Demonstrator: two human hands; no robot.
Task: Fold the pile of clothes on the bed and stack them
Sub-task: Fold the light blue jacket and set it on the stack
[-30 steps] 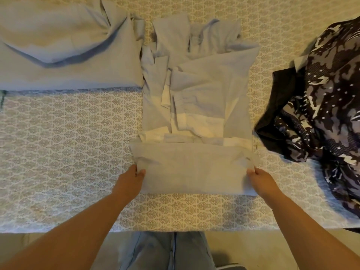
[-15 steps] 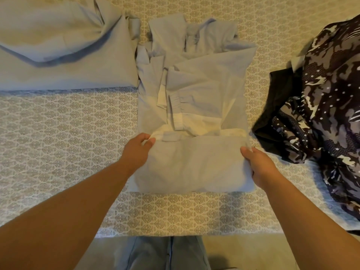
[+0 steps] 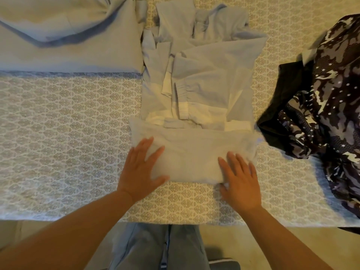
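Under both flat palms | shirt (image 3: 196,106) hem fold, seemingly pressed, ungripped

Bare bedspread (image 3: 68,133) left lies open; camouflage pile (image 3: 327,114) crowds right.

Home bedroom: patterned bedspread (image 3: 68,123) w/ laundry, folded clothes (image 3: 64,34).

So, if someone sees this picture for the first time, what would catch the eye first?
Probably the two hands, left and right, pressed flat on the pale blue shirt at the near edge of the bed. Next, the dark camouflage garment heaped on the right, and a folded blue garment far left.
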